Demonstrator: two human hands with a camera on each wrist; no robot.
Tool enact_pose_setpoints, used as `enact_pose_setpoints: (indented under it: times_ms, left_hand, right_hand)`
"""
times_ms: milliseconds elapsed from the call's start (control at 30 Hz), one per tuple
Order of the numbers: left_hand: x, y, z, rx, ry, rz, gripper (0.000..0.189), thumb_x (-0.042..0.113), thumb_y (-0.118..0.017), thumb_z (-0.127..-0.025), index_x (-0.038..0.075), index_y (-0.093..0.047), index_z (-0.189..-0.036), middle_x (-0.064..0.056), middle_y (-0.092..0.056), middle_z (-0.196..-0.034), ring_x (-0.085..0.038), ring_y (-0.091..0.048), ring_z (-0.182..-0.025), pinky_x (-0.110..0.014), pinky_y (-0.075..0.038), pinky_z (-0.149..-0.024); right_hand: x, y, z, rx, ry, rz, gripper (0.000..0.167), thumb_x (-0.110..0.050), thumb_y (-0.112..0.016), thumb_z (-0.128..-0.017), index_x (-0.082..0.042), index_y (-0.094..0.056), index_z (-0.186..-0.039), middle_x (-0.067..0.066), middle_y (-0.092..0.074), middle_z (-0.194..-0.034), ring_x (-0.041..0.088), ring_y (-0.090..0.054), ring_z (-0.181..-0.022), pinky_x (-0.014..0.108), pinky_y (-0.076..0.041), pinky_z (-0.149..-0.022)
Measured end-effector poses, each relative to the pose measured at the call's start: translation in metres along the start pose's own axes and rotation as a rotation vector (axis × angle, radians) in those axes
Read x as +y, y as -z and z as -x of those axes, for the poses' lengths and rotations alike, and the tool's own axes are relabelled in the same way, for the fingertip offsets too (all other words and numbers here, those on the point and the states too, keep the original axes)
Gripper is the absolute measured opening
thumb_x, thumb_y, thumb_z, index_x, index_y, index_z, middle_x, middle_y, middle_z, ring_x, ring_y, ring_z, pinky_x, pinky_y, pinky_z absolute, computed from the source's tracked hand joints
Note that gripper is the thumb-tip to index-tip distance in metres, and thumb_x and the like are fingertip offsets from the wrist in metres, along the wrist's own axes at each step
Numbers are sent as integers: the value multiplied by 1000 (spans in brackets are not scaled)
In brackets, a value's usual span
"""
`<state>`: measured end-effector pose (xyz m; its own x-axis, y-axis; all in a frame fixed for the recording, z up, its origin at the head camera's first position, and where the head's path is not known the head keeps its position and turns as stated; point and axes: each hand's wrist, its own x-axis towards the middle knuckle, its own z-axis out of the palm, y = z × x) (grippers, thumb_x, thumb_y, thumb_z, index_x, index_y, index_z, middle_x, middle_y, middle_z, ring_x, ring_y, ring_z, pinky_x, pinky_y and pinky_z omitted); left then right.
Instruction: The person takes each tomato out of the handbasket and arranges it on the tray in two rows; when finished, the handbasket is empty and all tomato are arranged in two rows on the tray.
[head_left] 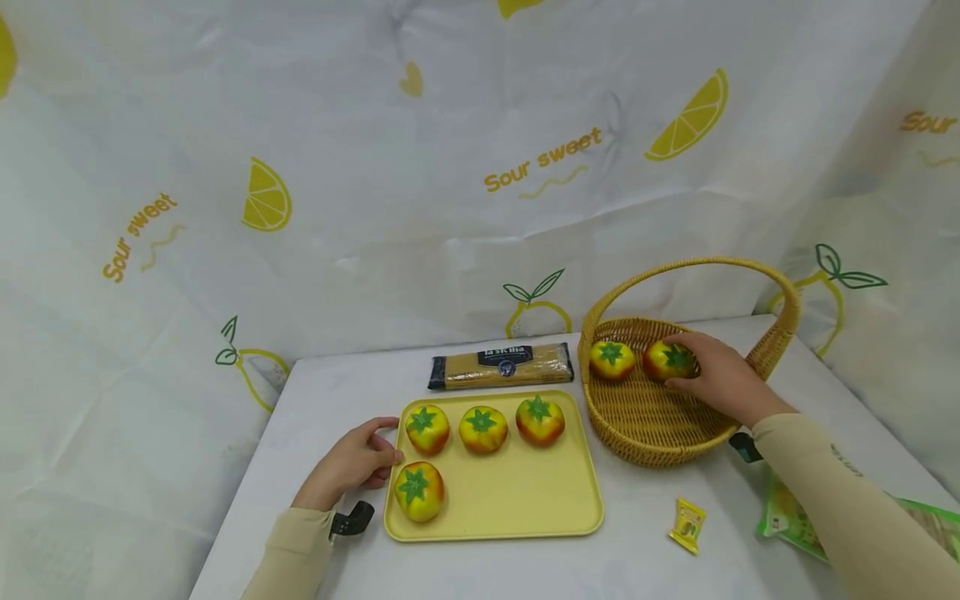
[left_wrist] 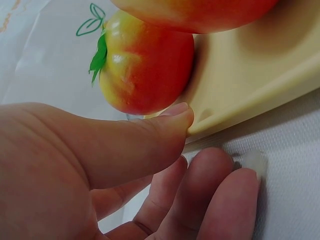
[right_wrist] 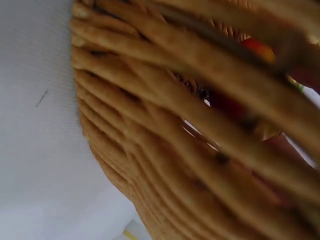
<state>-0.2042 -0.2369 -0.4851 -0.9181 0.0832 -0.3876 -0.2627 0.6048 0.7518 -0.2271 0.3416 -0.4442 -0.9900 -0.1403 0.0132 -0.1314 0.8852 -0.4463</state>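
My right hand reaches into the wicker basket and holds a yellow-red tomato with a green star-shaped top between thumb and fingers. Beside it in the basket lies another tomato. The basket's weave blocks most of the right wrist view. My left hand is at the left edge of the yellow tray. In the left wrist view its thumb lies on the tray rim, with the other fingers curled below. Several tomatoes sit on the tray, along its back and left side.
A pack of spaghetti lies behind the tray. A small yellow wrapped snack is in front of the basket. A green-edged packet lies partly under the right forearm. A lemon-print cloth hangs behind the white table.
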Motion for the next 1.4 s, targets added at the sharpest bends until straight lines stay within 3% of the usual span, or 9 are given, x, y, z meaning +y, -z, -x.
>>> enact_pose_setpoints:
  times_ms: [433, 733, 1067, 1400]
  left_hand:
    - [0, 0, -1, 1, -3, 2, 58, 17, -80, -99, 16, -58, -153, -9, -67, -103, -21, -64, -76, -32, -60, -66]
    - [1, -1, 1, 2, -27, -10, 57, 16, -79, -99, 14, -59, -152, -9, -67, -103, -21, -64, -76, -31, -60, -66]
    - [2, 1, 1, -2, -24, -4, 58, 16, -79, -98, 14, -58, -152, -9, -67, -102, -21, -64, -74, -31, -59, -65]
    - [2, 1, 0, 6, -19, 6, 57, 15, -80, -98, 15, -60, -151, -10, -67, -101, -21, -65, -76, -31, -61, -66]
  right_hand:
    - [3, 0, -5, 6, -15, -30, 62, -24, -81, -99, -2, -53, -150, 33, -48, -156, 56, -49, -140, 75, -40, -114]
    - [-4, 7, 4, 10, -12, -9, 64, -29, -81, -98, -1, -55, -149, 34, -51, -152, 55, -52, -136, 75, -43, -112]
    - [-30, 22, 30, 71, 48, 31, 67, -45, -83, -96, -8, -60, -147, 30, -59, -143, 45, -63, -116, 67, -54, -94]
    - [-70, 19, 57, 116, 113, -15, 66, -45, -87, -93, -12, -62, -145, 18, -63, -143, 41, -64, -121, 66, -56, -98]
